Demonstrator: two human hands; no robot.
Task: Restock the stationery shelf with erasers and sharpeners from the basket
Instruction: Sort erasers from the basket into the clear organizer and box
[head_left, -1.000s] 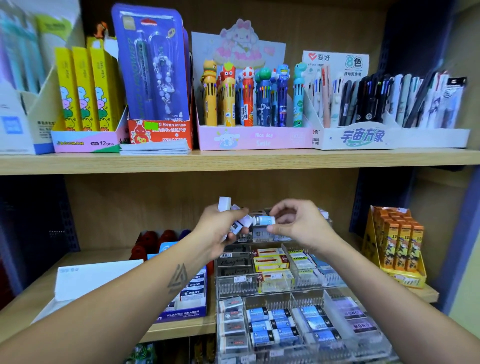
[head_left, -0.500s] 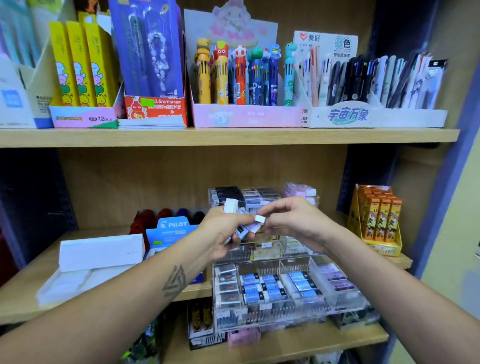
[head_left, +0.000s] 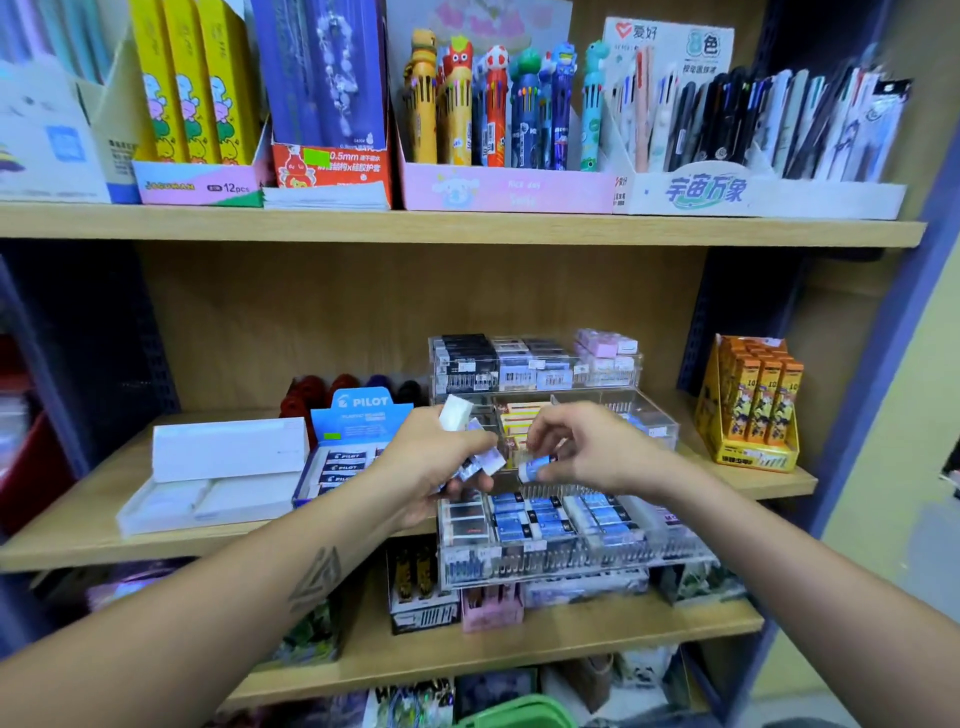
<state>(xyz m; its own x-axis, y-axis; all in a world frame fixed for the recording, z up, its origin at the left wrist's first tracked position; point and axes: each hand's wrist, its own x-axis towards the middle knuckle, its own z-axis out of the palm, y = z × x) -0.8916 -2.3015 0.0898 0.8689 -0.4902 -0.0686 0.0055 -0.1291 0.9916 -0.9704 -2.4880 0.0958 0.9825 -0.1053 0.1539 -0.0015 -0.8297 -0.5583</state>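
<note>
The right hand (head_left: 587, 449) pinches a single blue-sleeved eraser (head_left: 535, 466) between thumb and fingertips, its long axis lying roughly crosswise, white end toward the left hand. Directly below and just in front of it sits the clear tiered organiser (head_left: 670, 551) on the middle shelf (head_left: 78, 540), its front row holding matching blue-sleeved erasers (head_left: 540, 514) — so the likely drop is short and downward, and the right hand is the nearer one to it.

The left hand (head_left: 436, 462) is curled around a small bunch of erasers (head_left: 475, 457), one white end (head_left: 455, 413) poking up above the knuckles; how many it holds I cannot tell. The two hands are near each other but apart, with the organiser's middle tier showing between them.

At the bottom edge a green basket (head_left: 514, 714) rim shows, well below the hands. My reading: the single eraser goes into the front row next, probably turned to lie in line with its neighbours.
</note>
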